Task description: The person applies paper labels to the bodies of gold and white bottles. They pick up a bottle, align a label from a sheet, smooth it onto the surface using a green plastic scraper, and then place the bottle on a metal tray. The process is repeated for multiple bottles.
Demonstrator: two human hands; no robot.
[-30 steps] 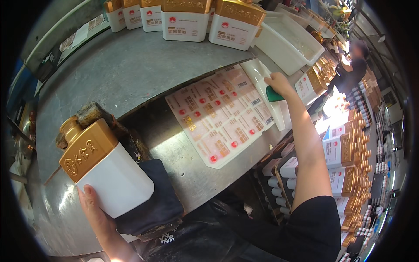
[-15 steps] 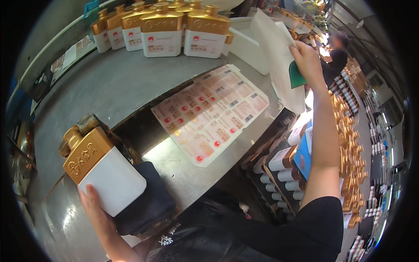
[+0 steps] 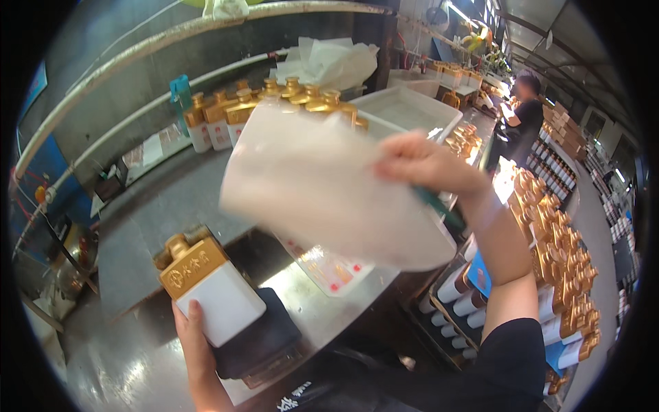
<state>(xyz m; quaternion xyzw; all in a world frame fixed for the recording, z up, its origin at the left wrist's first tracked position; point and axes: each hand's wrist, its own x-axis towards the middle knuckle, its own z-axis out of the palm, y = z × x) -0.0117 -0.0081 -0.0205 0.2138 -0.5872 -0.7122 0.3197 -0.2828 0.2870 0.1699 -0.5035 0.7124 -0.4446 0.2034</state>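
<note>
My left hand (image 3: pixel 195 338) grips the lower side of a flat bottle (image 3: pixel 221 302) with a gold embossed top and a plain white body. The bottle lies tilted on a dark padded support (image 3: pixel 264 335) at the bench's near left. Raised at the right, my right hand (image 3: pixel 427 163) is closed on the edge of a large whitish translucent sheet (image 3: pixel 322 189), which is curled and blurred by motion. A green flat piece (image 3: pixel 443 211), like a scraper, shows beneath that hand. Below the sheet, a printed label sheet (image 3: pixel 336 275) with red dots lies on the bench, mostly covered.
Several gold-topped bottles (image 3: pixel 218 130) stand along the back of the metal bench (image 3: pixel 147 226). Behind them are a white tray (image 3: pixel 412 106) and crumpled white wrapping (image 3: pixel 326 62). At my right are stacked gold-and-white bottles (image 3: pixel 549 240). Farther off, a person (image 3: pixel 525 120) in dark clothes stands.
My right hand has swung the whitish sheet leftward across the bench, over the printed label sheet. The view has tipped upward. My left hand still holds the bottle on the support.
</note>
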